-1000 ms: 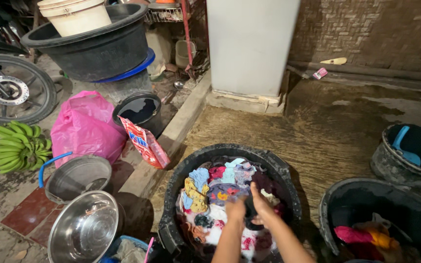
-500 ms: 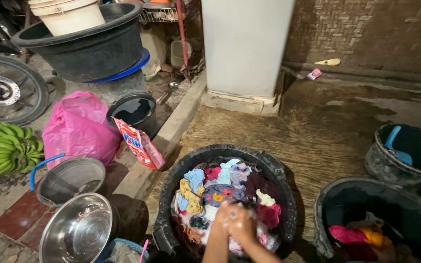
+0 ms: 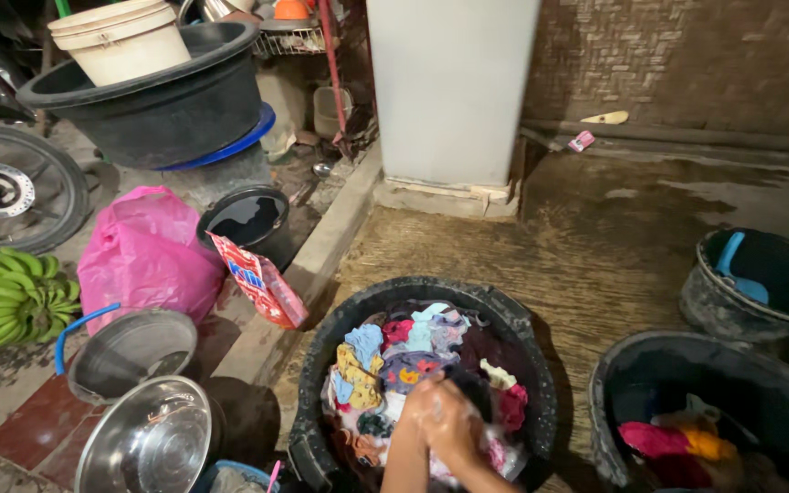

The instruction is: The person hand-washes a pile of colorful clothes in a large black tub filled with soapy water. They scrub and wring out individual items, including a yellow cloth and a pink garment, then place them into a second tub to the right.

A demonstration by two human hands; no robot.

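A black round tub [image 3: 504, 306] in front of me is full of wet, many-coloured clothes [image 3: 385, 351]. Both my hands meet over its near side, foamy with soap. My left hand [image 3: 422, 411] and my right hand [image 3: 460, 427] are pressed together, fingers closed. A dark garment [image 3: 472, 383] comes out from between them at the top. How much of it lies inside the hands is hidden.
A second black tub [image 3: 614, 383] with a few clothes stands at the right, and behind it a bucket [image 3: 700, 301] with a blue scoop. On the left are two steel bowls [image 3: 148, 443], a red packet [image 3: 257, 278], a pink bag [image 3: 143, 251], bananas [image 3: 15, 297] and a concrete kerb [image 3: 321, 246].
My hands were apart and reaching among the clothes. They have drawn back toward me and closed together on the dark garment. The view has dipped slightly lower.
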